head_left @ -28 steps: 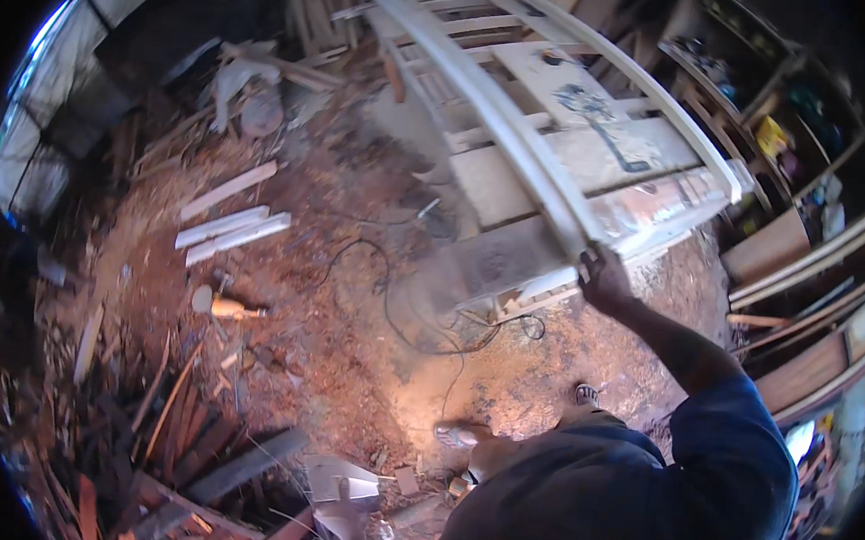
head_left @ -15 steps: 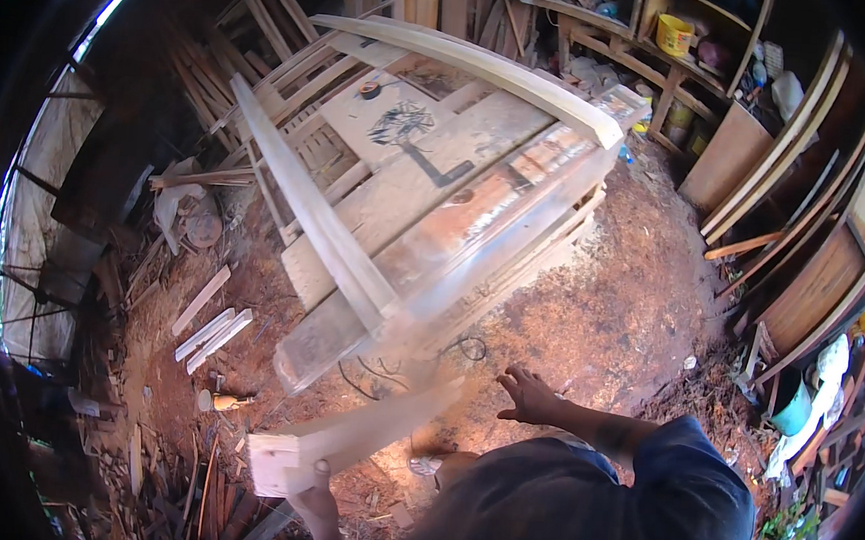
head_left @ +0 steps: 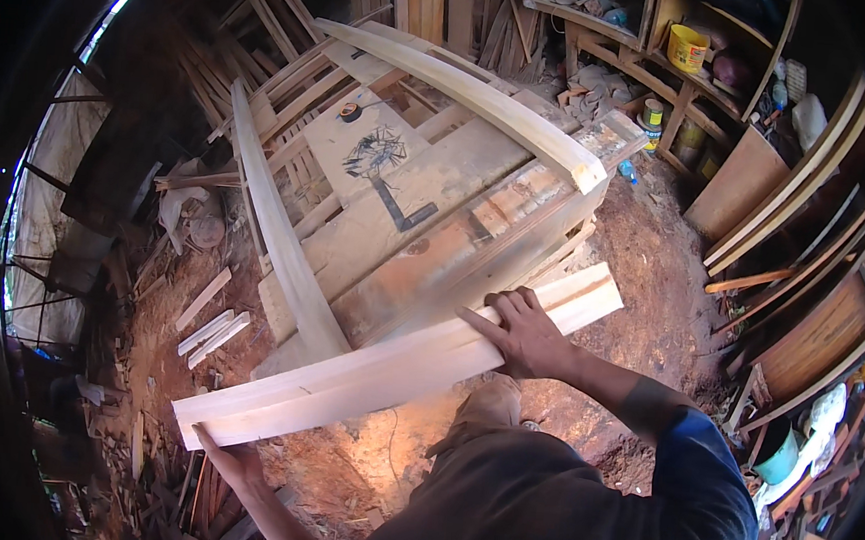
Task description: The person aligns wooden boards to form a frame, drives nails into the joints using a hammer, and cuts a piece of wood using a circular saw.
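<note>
Text check, landmark: the workbench [head_left: 476, 153]. No wording or numbers legible at this resolution. Two spots with what look like printed labels. (1) Yellow bucket [head_left: 687, 49], on a shelf beyond the workbench and to its right: patch of contrasting colour on its side, print too small to make out. (2) Yellow-and-dark can [head_left: 652, 125], low down, just past the right-hand corner of the workbench: banded in light and dark, apparently a label, lettering unreadable; cannot tell whether this is one can or two, one above the other.
</note>
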A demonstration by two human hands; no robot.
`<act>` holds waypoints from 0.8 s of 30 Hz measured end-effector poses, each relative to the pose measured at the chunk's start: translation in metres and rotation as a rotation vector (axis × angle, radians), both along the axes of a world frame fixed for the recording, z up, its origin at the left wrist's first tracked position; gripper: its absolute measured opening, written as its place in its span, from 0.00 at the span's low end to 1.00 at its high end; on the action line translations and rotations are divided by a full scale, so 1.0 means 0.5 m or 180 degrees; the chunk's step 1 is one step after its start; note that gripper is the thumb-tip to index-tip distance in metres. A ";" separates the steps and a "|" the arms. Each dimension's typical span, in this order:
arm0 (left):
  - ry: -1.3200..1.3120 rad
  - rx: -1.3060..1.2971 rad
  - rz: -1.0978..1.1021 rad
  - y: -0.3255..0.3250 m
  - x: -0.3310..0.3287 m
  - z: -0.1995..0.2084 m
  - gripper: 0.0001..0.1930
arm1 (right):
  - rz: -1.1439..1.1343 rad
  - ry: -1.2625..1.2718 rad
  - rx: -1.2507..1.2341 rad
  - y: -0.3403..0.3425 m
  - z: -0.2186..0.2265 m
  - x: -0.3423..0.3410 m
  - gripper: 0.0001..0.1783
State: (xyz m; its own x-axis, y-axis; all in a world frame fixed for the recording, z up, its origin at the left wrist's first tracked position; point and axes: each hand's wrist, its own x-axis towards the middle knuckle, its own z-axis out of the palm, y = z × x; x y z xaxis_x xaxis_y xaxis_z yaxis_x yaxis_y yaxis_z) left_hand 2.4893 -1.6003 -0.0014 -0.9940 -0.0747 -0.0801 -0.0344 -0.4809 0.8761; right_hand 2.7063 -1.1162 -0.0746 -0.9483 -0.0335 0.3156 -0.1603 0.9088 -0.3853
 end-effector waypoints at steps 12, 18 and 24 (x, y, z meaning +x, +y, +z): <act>-0.1826 -0.0058 0.1114 -0.012 -0.423 -0.449 0.30 | 0.0848 -0.0429 0.0744 0.145 -0.127 -0.532 0.61; -0.2013 -0.0332 0.1475 -0.006 -0.373 -0.406 0.33 | -0.0426 0.0678 -0.0245 0.399 -0.145 -0.546 0.40; -0.0992 -0.3913 0.2704 0.101 -0.362 -0.374 0.28 | -0.2644 -0.0507 0.0521 0.773 -0.240 -0.605 0.53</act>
State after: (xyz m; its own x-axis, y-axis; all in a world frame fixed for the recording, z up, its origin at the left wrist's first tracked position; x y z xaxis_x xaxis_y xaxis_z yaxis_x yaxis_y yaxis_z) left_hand 2.3085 -1.5498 -0.1884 -0.5798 -0.7708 0.2639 -0.3849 0.5447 0.7451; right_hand 2.4037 -0.7297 -0.1945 -0.7180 0.6574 0.2286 0.6261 0.7535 -0.2005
